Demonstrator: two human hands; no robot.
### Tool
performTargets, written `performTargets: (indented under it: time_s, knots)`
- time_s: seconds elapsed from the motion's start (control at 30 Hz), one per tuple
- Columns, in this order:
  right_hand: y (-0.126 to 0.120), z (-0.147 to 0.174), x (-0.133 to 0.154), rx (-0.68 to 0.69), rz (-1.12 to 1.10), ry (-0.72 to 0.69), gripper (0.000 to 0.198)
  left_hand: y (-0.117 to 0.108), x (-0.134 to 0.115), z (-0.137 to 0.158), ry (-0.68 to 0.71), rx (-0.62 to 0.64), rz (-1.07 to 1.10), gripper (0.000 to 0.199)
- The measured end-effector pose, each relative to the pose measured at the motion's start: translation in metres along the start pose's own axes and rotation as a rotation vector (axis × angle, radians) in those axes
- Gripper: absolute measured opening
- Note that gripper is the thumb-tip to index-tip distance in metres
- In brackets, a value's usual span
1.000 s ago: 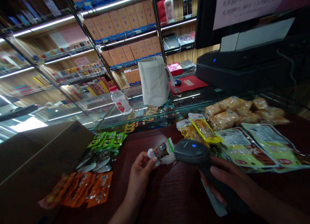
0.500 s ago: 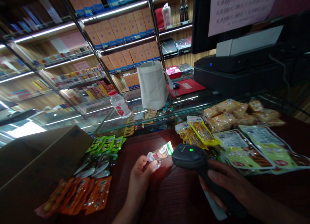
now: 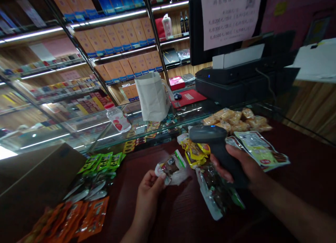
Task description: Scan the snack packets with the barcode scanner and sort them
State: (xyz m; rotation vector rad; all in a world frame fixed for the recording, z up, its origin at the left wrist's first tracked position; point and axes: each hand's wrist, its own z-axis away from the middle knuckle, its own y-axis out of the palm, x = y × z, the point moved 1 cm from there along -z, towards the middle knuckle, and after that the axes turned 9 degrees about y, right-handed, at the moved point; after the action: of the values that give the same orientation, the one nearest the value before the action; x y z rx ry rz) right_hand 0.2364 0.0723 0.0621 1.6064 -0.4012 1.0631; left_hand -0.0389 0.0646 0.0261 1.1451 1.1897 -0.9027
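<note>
Between the thumb and fingers of my left hand (image 3: pixel 151 188) is a clear snack packet (image 3: pixel 172 167) with a green strip and a barcode label, held just above the dark red table (image 3: pixel 173 215). My right hand (image 3: pixel 245 166) is wrapped round the handle of a black barcode scanner (image 3: pixel 210 134), whose head sits up and to the right of the packet. Below the scanner lie dark vacuum-packed snacks (image 3: pixel 214 190). Yellow-edged snack packets (image 3: pixel 194 152) are partly hidden behind the scanner head.
On the left are a cardboard box (image 3: pixel 44 173), green packets (image 3: pixel 105 161) and orange packets (image 3: pixel 91 216). Wrapped pastries (image 3: pixel 233 120) and flat snack bags (image 3: pixel 262 150) lie right. A white bag (image 3: pixel 152 97) and a bottle (image 3: pixel 118 120) stand on the glass counter behind.
The scanner has lifted up and away from the packet, and its bright light on the packet has gone. The dark snack packs beneath are now uncovered. The view has shifted right.
</note>
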Motion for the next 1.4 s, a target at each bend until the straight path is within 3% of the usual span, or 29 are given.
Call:
performTargets:
  time_s: [0.17,0.3,0.47,0.6,0.67,0.77,0.93,1.03,1.17,1.3,1.4]
  knots:
    - [-0.006,0.002,0.012,0.041,0.003,-0.08,0.046,0.044,0.0,0.023,-0.177,0.151,0.075,0.045]
    - [-0.005,0.0,0.009,0.034,0.027,-0.094,0.045,0.075,0.004,0.021,-0.28,0.29,0.007,0.046]
    - [-0.005,-0.004,0.005,0.023,0.045,-0.074,0.045,0.091,0.011,0.011,-0.198,0.36,-0.209,0.048]
    - [-0.002,-0.001,0.003,0.064,0.036,-0.022,0.046,0.089,0.02,0.011,-0.136,0.405,-0.418,0.047]
    - [-0.001,0.002,0.001,0.088,0.02,-0.001,0.041,0.076,0.022,0.007,-0.042,0.362,-0.522,0.043]
    - [-0.003,0.004,-0.003,0.042,0.028,0.031,0.043,0.036,0.009,-0.004,0.232,0.195,-0.76,0.033]
    - [-0.007,0.003,-0.01,0.03,0.034,0.104,0.047,-0.061,-0.055,-0.018,0.509,-0.005,-1.441,0.02]
    - [-0.006,0.003,-0.011,0.038,0.027,0.099,0.045,-0.112,-0.094,-0.024,0.49,-0.133,-1.859,0.025]
    - [-0.004,0.003,-0.013,0.058,0.028,0.053,0.041,-0.153,-0.121,-0.032,0.223,-0.165,-2.182,0.026]
    - [-0.006,0.001,-0.016,0.056,0.072,0.03,0.04,-0.165,-0.133,-0.039,0.196,-0.075,-2.204,0.028]
    - [-0.006,-0.001,-0.017,0.055,0.104,0.003,0.04,-0.154,-0.14,-0.036,0.284,-0.055,-2.222,0.03]
